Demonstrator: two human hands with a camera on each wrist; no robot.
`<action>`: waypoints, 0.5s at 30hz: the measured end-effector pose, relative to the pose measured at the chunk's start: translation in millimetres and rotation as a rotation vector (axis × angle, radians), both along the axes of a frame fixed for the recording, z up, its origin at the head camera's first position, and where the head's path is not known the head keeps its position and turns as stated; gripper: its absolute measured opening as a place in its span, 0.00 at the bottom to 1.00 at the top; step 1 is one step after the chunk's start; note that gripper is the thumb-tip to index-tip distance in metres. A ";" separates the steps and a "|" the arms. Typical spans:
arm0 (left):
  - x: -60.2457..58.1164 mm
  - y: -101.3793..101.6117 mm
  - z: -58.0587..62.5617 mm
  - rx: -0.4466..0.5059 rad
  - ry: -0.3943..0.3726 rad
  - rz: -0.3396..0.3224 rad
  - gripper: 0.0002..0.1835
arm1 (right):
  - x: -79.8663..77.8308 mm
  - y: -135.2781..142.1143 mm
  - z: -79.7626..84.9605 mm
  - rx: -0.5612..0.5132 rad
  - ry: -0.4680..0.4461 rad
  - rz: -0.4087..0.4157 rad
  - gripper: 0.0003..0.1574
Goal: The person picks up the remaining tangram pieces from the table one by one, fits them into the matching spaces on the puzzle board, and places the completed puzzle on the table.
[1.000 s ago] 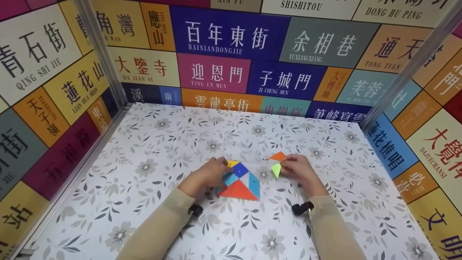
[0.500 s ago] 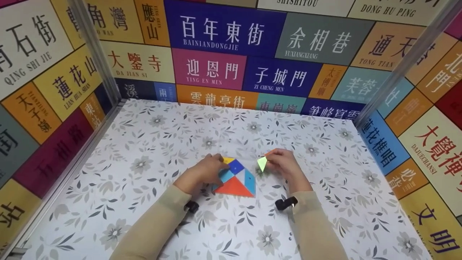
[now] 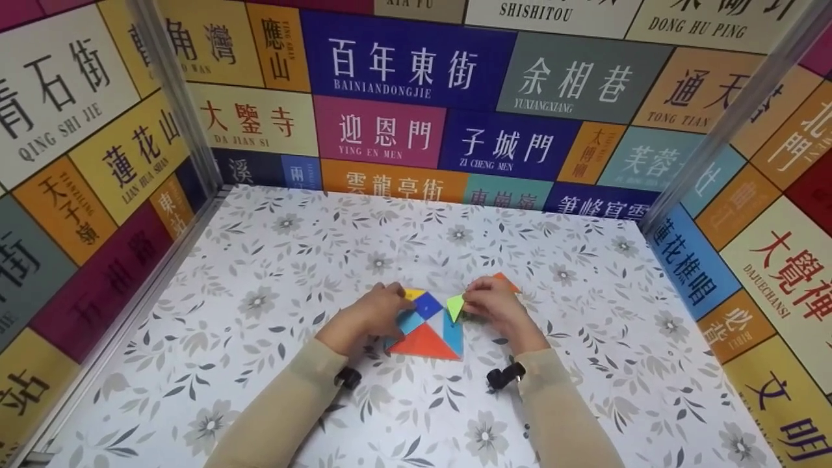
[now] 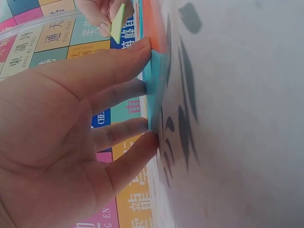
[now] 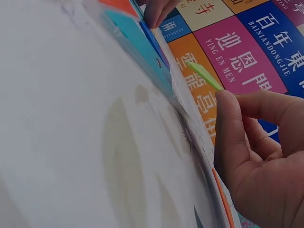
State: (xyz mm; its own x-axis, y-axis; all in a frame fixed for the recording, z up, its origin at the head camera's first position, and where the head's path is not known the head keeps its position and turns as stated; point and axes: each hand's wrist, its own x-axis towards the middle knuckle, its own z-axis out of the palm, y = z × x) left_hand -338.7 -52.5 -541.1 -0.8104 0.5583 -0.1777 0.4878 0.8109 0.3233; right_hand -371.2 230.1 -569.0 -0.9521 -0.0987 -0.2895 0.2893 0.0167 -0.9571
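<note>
My right hand pinches a small lime-green triangle tangram piece between thumb and index finger. The piece is held up over the right side of a flat tangram arrangement. My left hand touches the arrangement's left side; in the left wrist view its spread thumb and fingers rest along a light blue piece and the red piece's edge. The arrangement shows a yellow piece, a blue square, a red triangle and a light blue piece at right. Between these lies a whitish gap.
An orange triangle lies on the table behind my right hand, partly hidden. White cloth with grey flowers covers the table. Panels with place names stand at the back and both sides. Each sleeve has a black wrist strap.
My right hand has moved left with the green triangle, from near the orange triangle to the arrangement's right side. The left hand stays on the arrangement's left side.
</note>
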 end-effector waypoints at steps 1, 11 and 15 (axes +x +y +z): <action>0.0 0.3 0.6 0.002 -0.008 0.004 0.37 | 0.4 -1.5 0.3 0.003 0.009 0.013 0.06; 1.0 0.8 3.2 -0.020 -0.015 0.018 0.36 | 1.3 -19.5 0.1 0.023 0.033 0.003 0.06; 1.2 0.9 2.1 -0.008 -0.023 0.017 0.37 | 1.1 -21.4 -0.6 0.031 0.048 -0.019 0.06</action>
